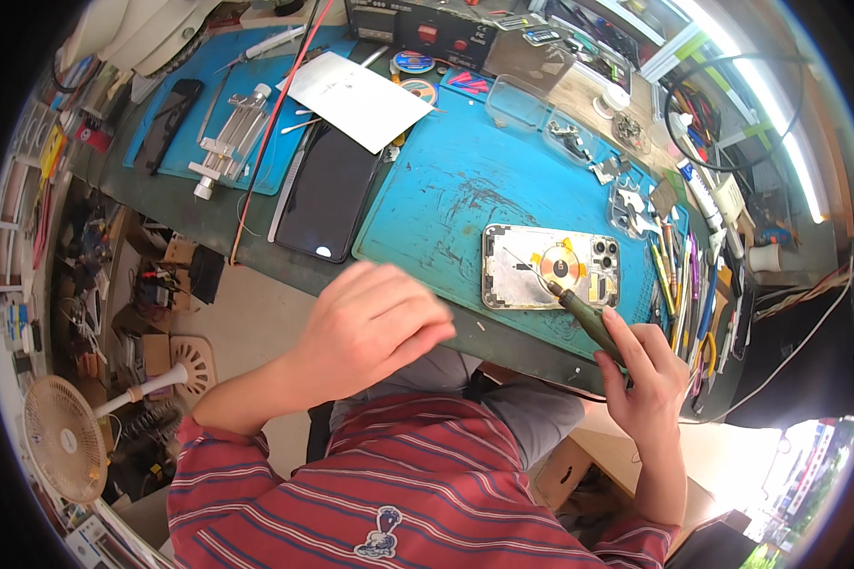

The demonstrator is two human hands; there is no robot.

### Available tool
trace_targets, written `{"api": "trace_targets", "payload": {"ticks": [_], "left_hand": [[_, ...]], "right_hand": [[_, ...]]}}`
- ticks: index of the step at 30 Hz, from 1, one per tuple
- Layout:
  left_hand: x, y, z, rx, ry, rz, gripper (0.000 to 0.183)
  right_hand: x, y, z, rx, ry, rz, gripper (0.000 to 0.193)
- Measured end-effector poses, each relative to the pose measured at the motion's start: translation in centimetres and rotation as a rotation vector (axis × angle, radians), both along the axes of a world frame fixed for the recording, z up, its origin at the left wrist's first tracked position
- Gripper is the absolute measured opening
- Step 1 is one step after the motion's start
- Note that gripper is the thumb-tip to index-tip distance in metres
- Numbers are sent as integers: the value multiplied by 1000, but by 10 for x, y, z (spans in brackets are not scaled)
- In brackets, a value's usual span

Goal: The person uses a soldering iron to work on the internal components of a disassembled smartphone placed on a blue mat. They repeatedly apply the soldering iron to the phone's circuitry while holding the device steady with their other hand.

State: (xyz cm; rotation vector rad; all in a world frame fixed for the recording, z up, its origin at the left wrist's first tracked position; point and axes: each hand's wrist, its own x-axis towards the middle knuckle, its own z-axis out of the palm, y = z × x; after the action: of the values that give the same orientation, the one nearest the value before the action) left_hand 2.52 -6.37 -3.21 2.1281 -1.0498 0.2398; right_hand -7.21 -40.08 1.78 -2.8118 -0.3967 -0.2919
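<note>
My right hand [647, 384] grips the dark green handle of a thin-tipped tool [590, 321] that looks like a soldering iron. Its tip reaches over a smartphone body [512, 289] with the back glass off, lying on the blue mat. Bare silvery metal, a round copper-coloured coil and a cluster of camera lenses show on that phone. My left hand [375, 318] is raised off the mat's front edge, left of the phone. Its fingers are curled in and slightly blurred; whatever they pinch, if anything, is hidden.
Left of the blue mat [427, 218] lies a large dark phone [323, 194], partly under a white sheet [356, 100]. A metal clamp fixture [232, 137] and another black phone [169, 123] are farther left. Pens and tools [697, 275] crowd the right edge; clear trays [522, 102] stand behind.
</note>
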Motion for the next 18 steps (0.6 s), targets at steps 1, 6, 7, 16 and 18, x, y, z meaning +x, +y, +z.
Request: {"api": "trace_targets", "payload": {"ticks": [1,6,7,16,18], "left_hand": [[3,-10,-1,5,-39,68,31],[3,-29,-12,-15,135,165,92],[4,-30,-15,17,144,166,103],[25,-34,-16,-134,64,210,51],[26,-31,-8,-167,139,101,34]], "right_hand": [[5,1,0,-16,5,9,61],[19,3,0,-37,35,18,60],[21,2,-1,-36,35,26,60],[17,5,3,9,5,71,61],[11,5,6,9,-8,102,60]]}}
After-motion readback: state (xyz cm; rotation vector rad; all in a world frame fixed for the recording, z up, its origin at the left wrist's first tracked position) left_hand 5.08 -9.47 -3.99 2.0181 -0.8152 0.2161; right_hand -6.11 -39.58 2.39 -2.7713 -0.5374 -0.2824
